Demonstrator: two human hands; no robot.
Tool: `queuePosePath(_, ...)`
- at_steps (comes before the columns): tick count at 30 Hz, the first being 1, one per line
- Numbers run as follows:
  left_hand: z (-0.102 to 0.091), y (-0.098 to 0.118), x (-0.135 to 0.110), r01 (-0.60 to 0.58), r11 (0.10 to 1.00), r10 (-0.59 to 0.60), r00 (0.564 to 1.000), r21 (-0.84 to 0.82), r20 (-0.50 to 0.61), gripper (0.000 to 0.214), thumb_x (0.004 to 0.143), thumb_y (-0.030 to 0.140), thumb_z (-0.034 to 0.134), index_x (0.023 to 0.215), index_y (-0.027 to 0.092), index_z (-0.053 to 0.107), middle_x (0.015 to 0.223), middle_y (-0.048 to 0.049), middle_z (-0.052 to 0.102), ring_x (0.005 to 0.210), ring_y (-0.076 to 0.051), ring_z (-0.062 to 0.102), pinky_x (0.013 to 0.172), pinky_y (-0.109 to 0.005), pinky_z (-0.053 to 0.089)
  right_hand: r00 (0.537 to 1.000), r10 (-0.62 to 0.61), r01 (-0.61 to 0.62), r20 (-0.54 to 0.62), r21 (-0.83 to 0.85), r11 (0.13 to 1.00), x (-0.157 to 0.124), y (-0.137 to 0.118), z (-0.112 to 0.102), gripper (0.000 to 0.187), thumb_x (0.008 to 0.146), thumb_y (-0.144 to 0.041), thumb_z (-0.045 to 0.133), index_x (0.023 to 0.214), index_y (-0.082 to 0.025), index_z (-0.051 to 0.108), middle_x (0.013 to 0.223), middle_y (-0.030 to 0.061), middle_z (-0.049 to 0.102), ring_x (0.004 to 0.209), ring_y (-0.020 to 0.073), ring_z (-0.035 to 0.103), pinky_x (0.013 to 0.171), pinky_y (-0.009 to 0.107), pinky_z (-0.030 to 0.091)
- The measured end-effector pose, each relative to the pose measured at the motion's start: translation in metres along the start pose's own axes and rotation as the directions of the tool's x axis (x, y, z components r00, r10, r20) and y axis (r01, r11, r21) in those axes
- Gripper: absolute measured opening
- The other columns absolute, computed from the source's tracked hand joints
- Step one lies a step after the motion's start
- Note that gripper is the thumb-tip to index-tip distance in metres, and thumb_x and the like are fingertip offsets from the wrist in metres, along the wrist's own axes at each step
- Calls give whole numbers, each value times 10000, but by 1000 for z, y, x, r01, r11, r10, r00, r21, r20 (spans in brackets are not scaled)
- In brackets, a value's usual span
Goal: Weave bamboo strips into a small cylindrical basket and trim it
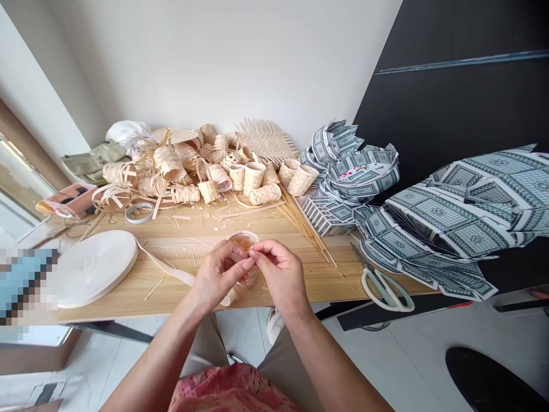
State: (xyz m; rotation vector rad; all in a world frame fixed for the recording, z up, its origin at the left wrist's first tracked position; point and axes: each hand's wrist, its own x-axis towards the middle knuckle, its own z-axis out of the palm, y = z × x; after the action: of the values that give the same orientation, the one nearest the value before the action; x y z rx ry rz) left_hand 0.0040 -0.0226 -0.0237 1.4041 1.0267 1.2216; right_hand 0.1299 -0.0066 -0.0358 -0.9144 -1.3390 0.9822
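Fingertips of left hand [221, 272] and right hand [283, 272] pressed close together in pinch, over woven cup [247, 279]; cup set just beneath and between hands. Any fine piece pinched there cannot be made out. Pinch best kept light, with small even pulls, so thin weave is not split; cup best steadied against tipping. Strip roll [96, 264], left of hands, best left slack; scissors [388, 290], right of hands, best left lying clear of forearm.

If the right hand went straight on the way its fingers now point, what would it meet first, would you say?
The right hand would probably meet the left hand first; they appear to touch at the tips, though depth is unclear.
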Motion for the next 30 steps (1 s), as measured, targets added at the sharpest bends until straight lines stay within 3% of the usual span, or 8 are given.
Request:
queuePosePath(3,0,-3,0,-31,998,29,999,-47,-39,209,730,334,621,683,146,543,680,18,494,508,-91,550,471,-222,481,1000,-20,21,10,-57,998,0,0,3,70,749,-208,561,691,-188,596,648,-26,592,570,116,547,552,217,440)
queuePosePath(6,-1,-6,-1,-56,997,52,997,-53,-65,229,768,334,582,647,140,562,662,14,478,517,-82,524,469,-210,476,1000,22,-22,17,-13,1000,0,2,6,68,745,-236,583,699,-188,599,639,-23,591,578,121,547,567,228,445)
queuePosePath(11,-5,-8,-4,-71,995,65,994,-70,-83,219,788,326,564,665,145,563,658,13,501,527,-78,523,483,-198,470,991,133,-135,20,209,969,0,2,12,85,702,-253,645,684,-185,597,636,-31,584,567,101,528,556,214,437)
queuePosePath(18,-10,-10,-6,-14,994,3,995,-111,-103,241,766,367,585,677,155,512,572,22,543,523,-93,537,509,-215,471,951,309,-274,21,524,807,2,0,10,193,607,-258,735,683,-179,576,693,-14,614,571,83,520,526,189,402)
queuePosePath(25,-8,-6,-7,9,993,-22,994,-117,-110,254,749,380,597,680,155,502,569,24,551,531,-96,544,520,-219,473,946,323,-279,16,543,792,0,4,5,223,593,-257,751,676,-173,562,699,-19,602,566,73,512,507,174,379)
queuePosePath(30,-7,-8,-6,-20,998,11,990,-62,-141,273,742,396,597,662,155,494,602,29,532,514,-91,544,494,-217,477,961,275,-233,-29,453,861,0,6,5,203,627,-283,718,697,-182,556,670,-26,577,612,105,539,502,187,384)
